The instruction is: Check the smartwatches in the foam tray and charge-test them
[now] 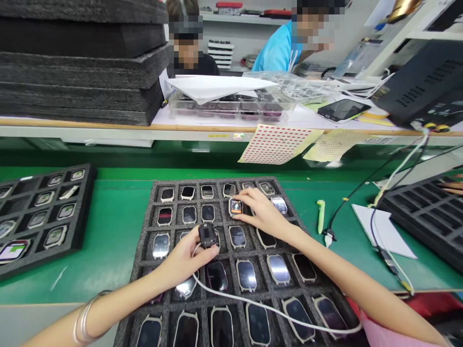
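A black foam tray (144,231) lies in front of me on the green mat, its pockets filled with several watch bodies. My left hand (184,258) is closed on a small black puck (207,234) with a white cable (267,311) trailing from it, held over the tray's middle rows. My right hand (261,212) reaches over the far rows, its fingers pinching a watch body (236,206) whose screen glows orange. That watch sits at or just above its pocket.
A second foam tray of watches (43,212) lies at left, an empty one (430,217) at right. A green pen (320,216) and white paper (383,231) lie right of the tray. Two people sit behind the raised shelf (108,127), which carries stacked foam and clear trays.
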Demonstrator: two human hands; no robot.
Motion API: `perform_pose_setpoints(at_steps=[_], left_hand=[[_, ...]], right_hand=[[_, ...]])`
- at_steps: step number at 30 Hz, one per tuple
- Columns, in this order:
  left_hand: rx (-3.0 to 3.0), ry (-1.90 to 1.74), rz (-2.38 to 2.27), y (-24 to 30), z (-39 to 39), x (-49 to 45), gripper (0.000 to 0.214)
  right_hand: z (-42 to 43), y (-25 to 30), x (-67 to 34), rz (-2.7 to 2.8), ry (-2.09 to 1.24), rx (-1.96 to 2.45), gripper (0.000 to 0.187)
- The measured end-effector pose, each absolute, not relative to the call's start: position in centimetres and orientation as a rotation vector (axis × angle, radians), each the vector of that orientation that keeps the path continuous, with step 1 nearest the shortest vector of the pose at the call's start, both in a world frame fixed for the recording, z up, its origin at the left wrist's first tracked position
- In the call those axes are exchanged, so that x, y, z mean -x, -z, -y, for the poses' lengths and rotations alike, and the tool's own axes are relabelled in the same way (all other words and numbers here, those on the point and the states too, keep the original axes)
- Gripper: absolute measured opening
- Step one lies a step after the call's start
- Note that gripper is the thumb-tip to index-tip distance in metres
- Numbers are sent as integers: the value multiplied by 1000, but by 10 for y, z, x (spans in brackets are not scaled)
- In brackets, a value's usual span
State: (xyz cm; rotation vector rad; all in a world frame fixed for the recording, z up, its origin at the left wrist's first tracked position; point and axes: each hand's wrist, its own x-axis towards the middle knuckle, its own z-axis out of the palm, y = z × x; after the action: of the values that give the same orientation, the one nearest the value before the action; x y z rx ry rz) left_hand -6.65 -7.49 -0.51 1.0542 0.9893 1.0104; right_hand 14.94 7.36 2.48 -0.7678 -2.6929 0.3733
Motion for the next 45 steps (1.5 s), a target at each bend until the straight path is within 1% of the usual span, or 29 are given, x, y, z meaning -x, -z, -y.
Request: perform_pose_setpoints(at_steps=[2,5,6,8,10,11,13,16,20,23,27,31,35,41,45], left_hand=[[-1042,-994,-957,7,76,74,33],[-1024,-1003,-956,10,75,80,28],[-1021,-1015,-959,10,74,80,27],[-1022,-1020,-955,8,73,79,25],[-1020,-989,-962,5,72,78,27],[-1012,-966,-983,4,71,77,28],[-980,-925,-1036,2,71,78,31],[-939,-894,-1071,2,71,81,36],[-895,-899,-1051,2,70,84,38],[-862,-905,-1020,4,68,84,36],[-882,-925,-1016,8,67,84,40],[-894,-933,-1033,9,69,84,43],[-918,-933,-1108,5,69,81,38],[-916,-1020,-1136,5,70,76,24],[-944,-1053,-1084,11,70,76,34]], right_hand=[[-78,-23,-154,2804,-318,767,36],[-75,-33,-147,2866,-213,733,41],[-72,-39,-139,2876,-165,716,39],[-67,-47,-119,2927,-109,656,28],[-63,-47,-96,3009,-116,592,17],[-62,-45,-86,3047,-117,570,15],[-63,-37,-71,3078,-100,552,18],[-68,-27,-65,3054,-100,555,27],[-69,-31,-79,2966,-127,648,36],[-54,-43,-91,2820,-258,661,38],[-31,-52,-94,2839,-539,386,34],[-26,-49,-89,2901,-521,326,31],[-29,-41,-89,2869,-461,317,31],[-26,-29,-91,2773,-669,238,30],[-29,-29,-94,2728,-777,302,37]])
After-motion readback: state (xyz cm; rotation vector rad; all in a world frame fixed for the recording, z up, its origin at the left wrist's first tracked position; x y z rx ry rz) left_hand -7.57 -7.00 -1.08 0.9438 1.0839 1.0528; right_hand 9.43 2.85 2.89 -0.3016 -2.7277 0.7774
